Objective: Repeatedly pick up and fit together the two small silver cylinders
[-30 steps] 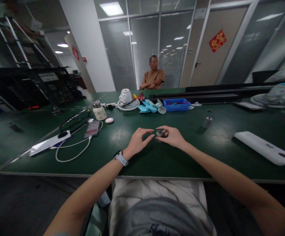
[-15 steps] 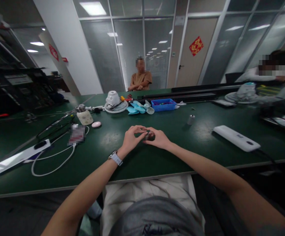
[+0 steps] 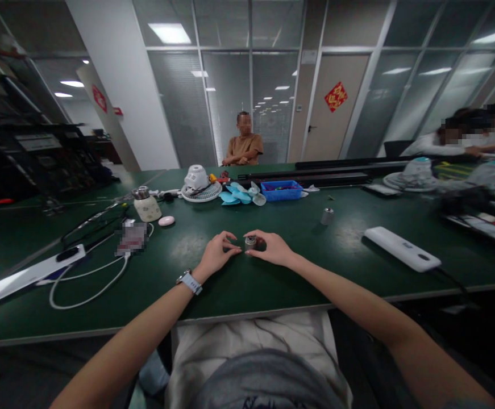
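Observation:
A small metal cylinder with a dark top stands on the green workbench, between my hands. My right hand is curved around it from the right, fingertips at its sides. My left hand rests just left of it with curled fingers, holding nothing and a small gap away. A second metal cylinder stands farther back on the bench. A watch sits on my left wrist.
A white power bank lies right, and a white cable loops left. Farther back are a cream jar, a desk fan, light-blue fan blades and a blue tray. A person stands beyond the bench; co-workers sit right.
My left hand has moved left, away from the cylinder, and no longer presses against my right hand. The cylinder now shows more clearly, and the view has tilted slightly.

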Motion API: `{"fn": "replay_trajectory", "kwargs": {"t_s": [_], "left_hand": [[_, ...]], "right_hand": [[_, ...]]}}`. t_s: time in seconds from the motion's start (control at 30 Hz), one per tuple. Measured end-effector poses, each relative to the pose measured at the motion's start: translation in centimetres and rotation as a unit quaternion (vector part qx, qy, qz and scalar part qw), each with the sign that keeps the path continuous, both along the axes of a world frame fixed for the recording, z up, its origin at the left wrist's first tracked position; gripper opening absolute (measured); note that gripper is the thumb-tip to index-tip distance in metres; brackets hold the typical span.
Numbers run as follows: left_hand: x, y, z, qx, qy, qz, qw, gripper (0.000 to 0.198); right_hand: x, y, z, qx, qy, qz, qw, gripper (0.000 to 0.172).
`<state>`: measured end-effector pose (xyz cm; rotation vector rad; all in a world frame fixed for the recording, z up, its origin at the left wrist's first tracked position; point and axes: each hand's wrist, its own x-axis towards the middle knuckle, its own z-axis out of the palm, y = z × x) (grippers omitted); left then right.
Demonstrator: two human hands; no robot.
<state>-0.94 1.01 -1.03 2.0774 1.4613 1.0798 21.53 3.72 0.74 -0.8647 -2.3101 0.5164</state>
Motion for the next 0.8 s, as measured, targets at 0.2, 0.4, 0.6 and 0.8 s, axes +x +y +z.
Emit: {"fn": "replay_trajectory", "kwargs": {"t_s": [0.2, 0.4, 0.6, 0.8], "left_hand": [[0.0, 0.2, 0.4, 0.028, -0.024, 0.058, 0.998, 0.029], [0.2, -0.2, 1.3, 0.048, -0.001, 0.127, 0.991, 0.025], [0.7, -0.5, 1.6, 0.046, 0.023, 0.122, 0.991, 0.024], [0.7, -0.7, 1.7, 0.049, 0.017, 0.12, 0.991, 0.023]], "right_hand": [[1.9, 1.2, 1.4, 0.019, -0.068, -0.032, 0.997, 0.042], [11.5, 5.2, 3.7, -0.063, -0.154, -0.147, 0.975, 0.044], [21.2, 7.5, 4.2, -0.149, -0.19, -0.363, 0.9, 0.045], [24.6, 7.5, 3.7, -0.144, -0.184, -0.506, 0.83, 0.061]]}}
